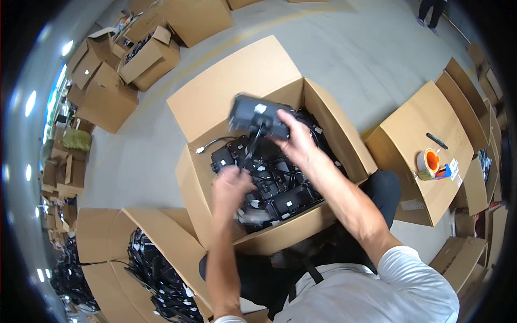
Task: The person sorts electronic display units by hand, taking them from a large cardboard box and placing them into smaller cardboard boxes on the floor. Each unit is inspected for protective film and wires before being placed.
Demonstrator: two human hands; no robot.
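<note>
A black rectangular device (260,116) with a small white label is raised above an open cardboard box (334,129), its outline smeared by motion. My right hand (295,137) is closed on the device's right end, thumb on top. From its underside a black cable (251,149) runs down to my left hand (231,185). Blurred, that hand appears closed around the cable, just over the heap. Several similar black devices (291,201) with cables and white labels fill the box beneath both hands. A loose cable with a white connector (201,150) lies against the box's left side.
A closed carton (414,126) on the right bears a tape roll (428,161) and a dark pen (437,141). At lower left, an open carton (161,226) holds black cables (159,280). More cartons (107,97) stand at far left. A person (432,13) stands at far right.
</note>
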